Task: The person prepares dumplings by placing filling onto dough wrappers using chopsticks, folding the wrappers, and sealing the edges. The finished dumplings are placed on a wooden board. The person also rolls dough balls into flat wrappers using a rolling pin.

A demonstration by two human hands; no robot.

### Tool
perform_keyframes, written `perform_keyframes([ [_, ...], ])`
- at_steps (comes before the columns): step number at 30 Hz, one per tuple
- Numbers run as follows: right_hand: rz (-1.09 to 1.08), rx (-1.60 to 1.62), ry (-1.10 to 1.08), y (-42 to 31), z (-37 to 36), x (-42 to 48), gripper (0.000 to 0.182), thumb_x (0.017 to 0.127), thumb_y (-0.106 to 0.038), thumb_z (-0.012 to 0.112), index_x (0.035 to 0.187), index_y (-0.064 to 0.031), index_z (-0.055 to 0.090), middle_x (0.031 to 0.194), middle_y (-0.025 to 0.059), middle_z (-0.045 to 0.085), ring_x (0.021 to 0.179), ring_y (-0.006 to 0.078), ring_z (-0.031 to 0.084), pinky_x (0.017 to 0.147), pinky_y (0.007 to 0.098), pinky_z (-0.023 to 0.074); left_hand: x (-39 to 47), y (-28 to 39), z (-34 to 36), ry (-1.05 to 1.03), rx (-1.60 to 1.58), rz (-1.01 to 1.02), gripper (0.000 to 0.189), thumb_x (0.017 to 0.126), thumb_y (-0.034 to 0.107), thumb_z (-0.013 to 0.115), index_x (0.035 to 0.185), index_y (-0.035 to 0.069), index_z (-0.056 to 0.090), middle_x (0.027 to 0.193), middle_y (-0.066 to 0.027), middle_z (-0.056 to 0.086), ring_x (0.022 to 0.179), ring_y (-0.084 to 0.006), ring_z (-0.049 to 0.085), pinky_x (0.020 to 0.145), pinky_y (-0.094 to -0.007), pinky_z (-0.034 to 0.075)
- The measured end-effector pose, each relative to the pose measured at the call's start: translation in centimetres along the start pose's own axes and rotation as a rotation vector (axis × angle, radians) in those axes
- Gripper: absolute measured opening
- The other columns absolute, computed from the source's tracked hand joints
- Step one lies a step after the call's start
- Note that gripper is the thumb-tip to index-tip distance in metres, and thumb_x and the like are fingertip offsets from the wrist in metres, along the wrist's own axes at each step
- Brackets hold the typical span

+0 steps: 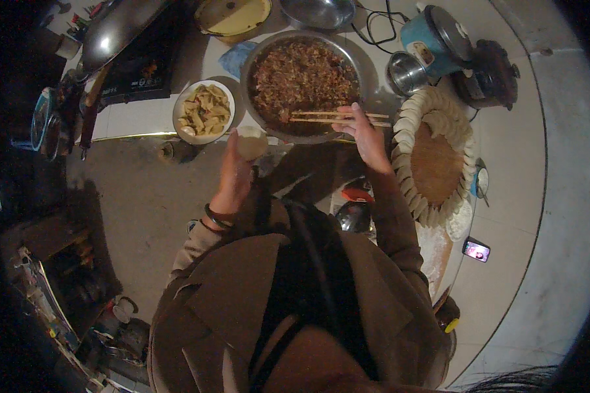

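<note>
A round dough wrapper (252, 143) rests in my left hand (235, 172), the thumb along its edge, just in front of the counter. My right hand (364, 132) grips a pair of wooden chopsticks (319, 118). Their tips reach over the near side of a large metal basin (246, 93), which is filled with brown minced filling (305, 83). A small clump of filling shows at the tips; whether they pinch it I cannot tell. Right of my right hand, folded dumplings (404, 142) ring a round wooden board (435, 167).
A white bowl of cooked food (205, 110) stands left of the basin, near the counter edge. Behind are a yellow basin (236, 14) and a blue rice cooker (430, 42). A wok (118, 34) sits far left. On the right lie a floured board (432, 250) and a lit phone (476, 249).
</note>
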State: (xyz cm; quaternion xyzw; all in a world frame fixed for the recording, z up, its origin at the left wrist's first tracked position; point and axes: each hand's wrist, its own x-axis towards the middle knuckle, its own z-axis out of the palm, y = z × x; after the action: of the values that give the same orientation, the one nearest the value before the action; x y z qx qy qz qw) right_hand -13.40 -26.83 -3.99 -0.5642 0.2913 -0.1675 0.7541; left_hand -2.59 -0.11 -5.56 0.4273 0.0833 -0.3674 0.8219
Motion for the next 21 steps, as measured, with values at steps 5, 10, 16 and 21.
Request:
perform_keyframes([
  [5, -0.099, -0.1, -0.116, -1.2, 2.0, -0.4, 0.041, 0.101, -0.03, 0.05, 0.103, 0.0085, 0.063, 0.1, 0.0179, 0.067, 0.079, 0.0261, 0.069, 0.069, 0.0335, 0.0584, -0.4, 1.1, -0.4, 0.07, 0.047, 0.055, 0.056, 0.099, 0.046, 0.046, 0.135, 0.003, 0.042, 0.129, -0.0106, 0.054, 0.12, -0.0242, 0.053, 0.104, -0.0385, 0.039],
  [10, -0.071, -0.187, -0.186, -1.2, 0.9, 0.3, 0.041, 0.101, -0.031, 0.05, 0.103, 0.0075, 0.063, 0.099, 0.0173, 0.068, 0.076, 0.0257, 0.07, 0.067, 0.0324, 0.058, -0.5, 1.6, -0.3, 0.102, 0.028, 0.054, 0.057, 0.098, 0.046, 0.047, 0.135, 0.003, 0.042, 0.13, -0.0107, 0.054, 0.122, -0.0237, 0.052, 0.105, -0.0385, 0.038],
  [16, -0.019, -0.108, -0.177, -1.0, 0.9, 0.8, 0.042, 0.1, -0.033, 0.052, 0.102, 0.0075, 0.063, 0.099, 0.0177, 0.068, 0.077, 0.0268, 0.07, 0.072, 0.0358, 0.0581, -0.9, 2.1, 0.6, 0.109, 0.054, 0.074, 0.057, 0.099, 0.046, 0.046, 0.135, 0.003, 0.042, 0.131, -0.0107, 0.053, 0.121, -0.0232, 0.052, 0.105, -0.0383, 0.038],
  [21, 0.078, -0.019, -0.093, -0.1, 1.6, 2.4, 0.049, 0.097, -0.04, 0.054, 0.103, 0.0079, 0.063, 0.098, 0.018, 0.067, 0.079, 0.0283, 0.07, 0.074, 0.0388, 0.0584, 0.4, 1.5, -1.1, 0.073, 0.042, 0.085, 0.057, 0.099, 0.045, 0.047, 0.135, 0.002, 0.042, 0.13, -0.0109, 0.053, 0.12, -0.0232, 0.053, 0.105, -0.0388, 0.038],
])
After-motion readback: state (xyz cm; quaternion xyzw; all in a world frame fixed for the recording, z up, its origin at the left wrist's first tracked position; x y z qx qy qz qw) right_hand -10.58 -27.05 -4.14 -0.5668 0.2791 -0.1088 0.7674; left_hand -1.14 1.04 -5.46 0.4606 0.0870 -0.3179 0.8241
